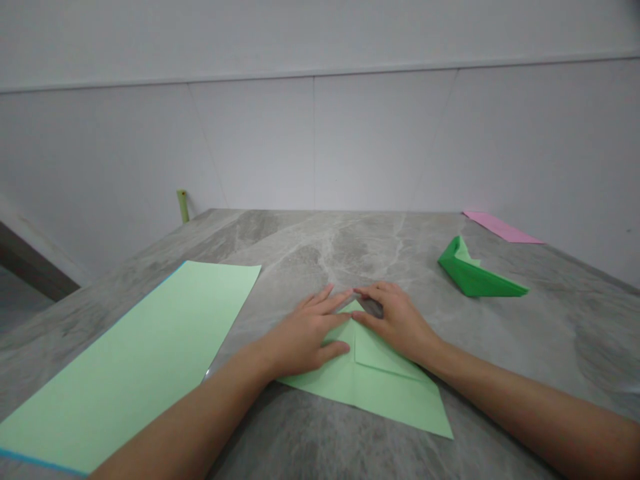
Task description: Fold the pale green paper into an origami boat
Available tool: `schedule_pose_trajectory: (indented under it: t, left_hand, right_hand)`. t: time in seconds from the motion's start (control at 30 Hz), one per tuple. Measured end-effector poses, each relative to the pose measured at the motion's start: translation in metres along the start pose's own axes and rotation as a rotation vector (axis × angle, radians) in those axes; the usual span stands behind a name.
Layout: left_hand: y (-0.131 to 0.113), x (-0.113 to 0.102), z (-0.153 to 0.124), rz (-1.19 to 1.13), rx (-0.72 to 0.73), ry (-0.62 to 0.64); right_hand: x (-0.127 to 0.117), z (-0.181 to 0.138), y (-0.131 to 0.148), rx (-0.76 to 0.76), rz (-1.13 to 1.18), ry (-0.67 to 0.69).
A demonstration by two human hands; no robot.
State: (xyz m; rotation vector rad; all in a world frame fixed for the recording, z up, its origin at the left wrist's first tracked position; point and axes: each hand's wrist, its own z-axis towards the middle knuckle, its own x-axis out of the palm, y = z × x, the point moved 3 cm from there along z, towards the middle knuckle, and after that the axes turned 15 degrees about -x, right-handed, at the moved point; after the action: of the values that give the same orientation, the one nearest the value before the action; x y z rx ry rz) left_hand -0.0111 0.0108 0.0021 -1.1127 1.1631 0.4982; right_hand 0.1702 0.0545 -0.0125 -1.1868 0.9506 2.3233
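A light green sheet of paper [380, 393] lies on the table in front of me, its right top corner folded down to a centre crease so that it comes to a point at the far end. My left hand [310, 333] rests flat over the paper's left side, fingers spread, hiding much of that side. On the other side, my right hand [400, 320] touches the folded flap near the tip with its thumb. Its index finger reaches just past the tip, and bare tabletop shows between thumb and index.
To the left lies a stack of light green paper [150, 353] with a blue edge beneath. A folded dark green paper piece [475, 275] sits on the grey marbled table [320, 247] at right. Pink paper [503, 228] lies at the back right, near the white wall [350, 147].
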Motion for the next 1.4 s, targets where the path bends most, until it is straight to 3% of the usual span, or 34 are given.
schedule_pose_trajectory:
  t: [0.4, 0.77, 0.87, 1.1, 1.4]
  left_hand:
    - [0.001, 0.003, -0.001, 0.031, -0.023, 0.007]
    - [0.011, -0.005, 0.003, 0.100, -0.242, -0.107]
    - [0.012, -0.003, 0.003, 0.104, -0.200, -0.134]
    - [0.006, 0.000, 0.004, -0.007, 0.010, -0.064]
    - [0.014, -0.001, 0.005, 0.013, -0.080, -0.101]
  right_hand:
    - [0.002, -0.004, 0.000, -0.072, -0.104, 0.027]
    - [0.000, -0.008, 0.016, -0.217, -0.156, 0.042]
    - [-0.001, -0.008, 0.021, -0.281, -0.140, 0.062]
    - [-0.001, -0.007, 0.023, -0.334, -0.106, 0.091]
    - [-0.007, -0.007, 0.033, -0.393, -0.100, 0.094]
